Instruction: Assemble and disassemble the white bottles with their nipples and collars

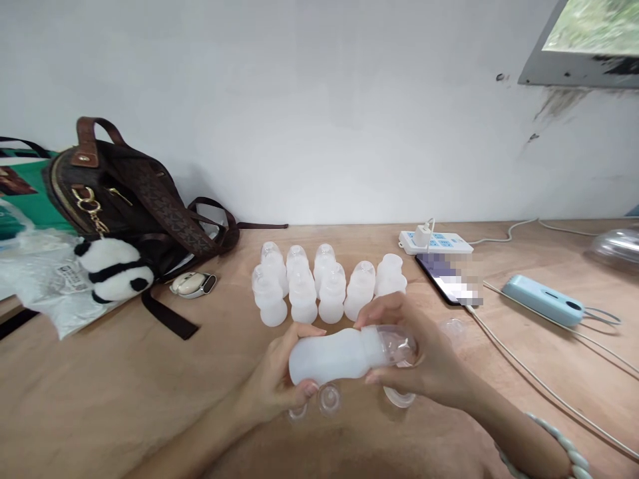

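Note:
Both hands hold one white frosted baby bottle (332, 356) lying sideways above the wooden table (100, 399). My left hand (277, 379) wraps its body from below. My right hand (417, 352) grips the neck end, fingers closed around the clear cap (397, 346). Small clear loose parts (329, 399) lie on the table under the bottle, and a clear ring (399, 398) sits under my right hand. Several matching capped bottles (319, 286) stand in two rows just beyond my hands.
A brown handbag (130, 199) with a panda plush (114, 269) and plastic bags (34, 279) are at the left. A small mouse-like device (192, 284) lies beside them. A power strip (436, 241), phone (449, 279), cables and a light-blue device (542, 299) are at the right.

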### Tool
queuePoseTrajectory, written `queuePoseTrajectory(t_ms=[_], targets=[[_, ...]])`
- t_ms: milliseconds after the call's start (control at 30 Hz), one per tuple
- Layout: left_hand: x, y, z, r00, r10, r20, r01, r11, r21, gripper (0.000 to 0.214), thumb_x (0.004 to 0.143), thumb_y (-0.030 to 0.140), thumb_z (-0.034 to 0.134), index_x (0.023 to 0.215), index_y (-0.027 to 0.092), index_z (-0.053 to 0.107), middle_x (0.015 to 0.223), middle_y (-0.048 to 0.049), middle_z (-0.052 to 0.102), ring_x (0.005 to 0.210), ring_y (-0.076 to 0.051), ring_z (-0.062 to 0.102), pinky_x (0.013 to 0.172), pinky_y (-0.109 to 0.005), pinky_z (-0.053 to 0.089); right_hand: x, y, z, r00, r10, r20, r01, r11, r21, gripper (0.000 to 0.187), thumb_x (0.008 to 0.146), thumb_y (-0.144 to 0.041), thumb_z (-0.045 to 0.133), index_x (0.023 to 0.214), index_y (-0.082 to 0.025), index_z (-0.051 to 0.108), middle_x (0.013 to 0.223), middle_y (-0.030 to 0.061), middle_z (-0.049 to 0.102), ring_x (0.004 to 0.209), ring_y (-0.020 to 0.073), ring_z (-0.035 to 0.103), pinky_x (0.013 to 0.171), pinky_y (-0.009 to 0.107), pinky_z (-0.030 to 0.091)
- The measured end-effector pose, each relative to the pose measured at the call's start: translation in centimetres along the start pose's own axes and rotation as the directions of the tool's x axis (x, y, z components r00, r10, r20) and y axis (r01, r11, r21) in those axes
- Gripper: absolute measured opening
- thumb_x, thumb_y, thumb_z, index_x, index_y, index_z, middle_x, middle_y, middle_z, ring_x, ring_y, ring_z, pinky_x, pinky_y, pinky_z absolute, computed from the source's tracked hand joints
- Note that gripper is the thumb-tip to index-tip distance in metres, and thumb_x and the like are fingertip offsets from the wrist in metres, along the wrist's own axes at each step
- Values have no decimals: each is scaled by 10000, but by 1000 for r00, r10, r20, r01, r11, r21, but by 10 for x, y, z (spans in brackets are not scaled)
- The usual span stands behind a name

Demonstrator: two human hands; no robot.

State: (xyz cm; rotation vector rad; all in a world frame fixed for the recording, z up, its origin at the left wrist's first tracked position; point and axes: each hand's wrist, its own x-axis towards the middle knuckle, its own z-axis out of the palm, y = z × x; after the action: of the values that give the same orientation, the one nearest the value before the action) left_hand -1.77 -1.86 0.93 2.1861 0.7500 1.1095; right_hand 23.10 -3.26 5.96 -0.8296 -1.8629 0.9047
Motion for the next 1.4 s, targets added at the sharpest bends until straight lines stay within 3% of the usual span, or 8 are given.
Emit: queuePoseTrajectory(t_ms=[133,267,367,600,933,1133,1233,1400], targets=[[0,-3,5,996,17,89,-9,996,-85,702,874,772,446,1301,216,467,949,-70,679,745,-211,630,646,-295,497,6,-9,-23,964,-25,-265,64,988,139,453,724,-371,860,1043,-278,553,1004,47,708,895,236,687,690,343,573],[-5,-11,9,997,73,-23,-75,993,-96,592,951,674,417,1357,243,414,943,-59,657,693,-175,566,633,-291,471,28,-22,-54,762,-169,-625,216,976,-1,320,801,-393,780,1032,-288,584,951,29,632,868,211,648,700,345,564],[-6,-11,9,997,70,-45,-74,993,-88,480,1005,575,387,1346,239,416,941,-60,636,724,-176,563,662,-301,474,52,-21,-71,670,-298,-680,212,955,-209,308,823,-343,743,1043,-292,534,904,-4,579,783,166,607,694,319,536],[-5,-9,8,997,73,-5,-73,994,-79,414,1037,513,352,1332,228,410,926,-48,609,727,-167,562,667,-291,475,99,23,-73,989,15,-149,-99,811,-576,402,835,-298,664,1210,-248,528,891,27,667,817,221,650,732,368,533],[-5,-11,7,1000,10,25,-7,994,-108,352,1059,462,329,1314,240,424,913,-27,601,730,-155,550,676,-271,454,116,47,-68,963,131,234,2,870,-493,548,798,-124,580,1323,-276,550,1138,70,695,987,223,681,850,397,578],[3,-9,-3,975,-84,208,112,985,-129,462,1036,549,317,1177,193,576,913,-48,627,771,-172,563,695,-282,442,88,16,-85,999,38,-6,-36,866,-498,437,872,-206,576,1306,-246,540,1208,85,692,1086,228,661,967,459,534],[10,-5,-9,924,-74,375,124,986,-111,601,927,724,400,1119,197,617,911,-40,619,761,-176,530,688,-281,427,56,-10,-83,991,-34,-127,-49,804,-592,203,913,-258,561,1104,-231,622,1003,59,736,872,211,685,766,388,575],[21,4,-22,758,-220,614,150,975,164,694,549,664,841,1006,219,568,934,12,582,726,-159,505,656,-262,381,-8,-19,-47,952,164,260,82,679,-729,240,758,-199,761,976,-253,675,1093,63,713,1044,287,654,826,438,580]])
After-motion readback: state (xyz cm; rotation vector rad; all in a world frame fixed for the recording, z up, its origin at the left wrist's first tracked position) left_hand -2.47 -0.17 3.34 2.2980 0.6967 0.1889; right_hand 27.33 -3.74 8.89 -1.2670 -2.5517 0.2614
